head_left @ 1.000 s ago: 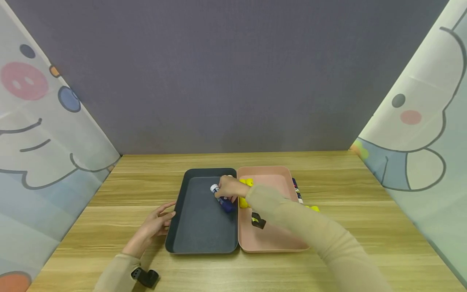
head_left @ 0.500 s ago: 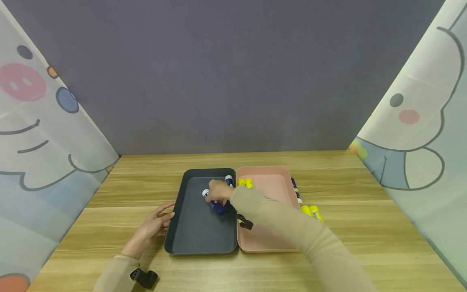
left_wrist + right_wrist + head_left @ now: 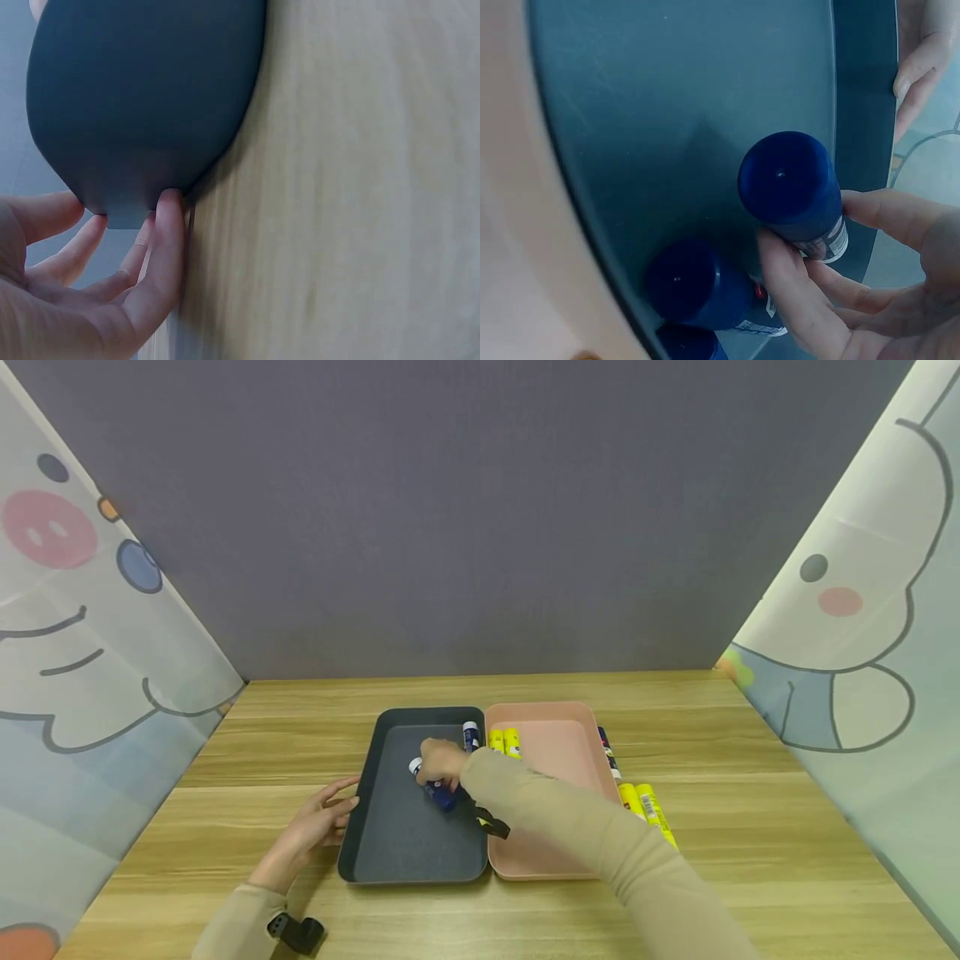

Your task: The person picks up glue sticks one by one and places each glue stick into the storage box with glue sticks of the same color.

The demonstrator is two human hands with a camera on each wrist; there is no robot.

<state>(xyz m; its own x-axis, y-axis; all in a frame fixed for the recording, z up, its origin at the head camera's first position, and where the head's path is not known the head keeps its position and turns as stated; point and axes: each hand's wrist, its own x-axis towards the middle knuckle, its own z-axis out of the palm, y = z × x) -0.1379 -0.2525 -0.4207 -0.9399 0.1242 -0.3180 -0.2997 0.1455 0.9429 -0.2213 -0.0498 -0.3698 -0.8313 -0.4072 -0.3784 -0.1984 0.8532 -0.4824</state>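
My right hand point(image 3: 441, 762) pinches a dark blue glue stick point(image 3: 438, 795) with a white end, held tilted inside the dark grey tray point(image 3: 420, 860). In the right wrist view that glue stick point(image 3: 787, 184) sits between thumb and fingers, its round blue end towards the camera. More blue glue sticks point(image 3: 690, 285) lie beside it along the tray's right wall; one point(image 3: 471, 735) shows at the tray's upper right in the head view. My left hand point(image 3: 318, 818) touches the tray's left side with its fingertips, seen close at the tray wall point(image 3: 142, 112) in the left wrist view.
A pink tray point(image 3: 558, 727) stands against the dark tray's right side, with yellow glue sticks point(image 3: 512, 742) at its left wall, partly hidden by my right arm. To its right on the wooden table point(image 3: 750, 827) lie more yellow sticks point(image 3: 654, 810) and a dark blue one point(image 3: 609, 753).
My right hand has carried the blue glue stick a little left and towards me within the dark tray. The left hand has stayed at the tray's side.
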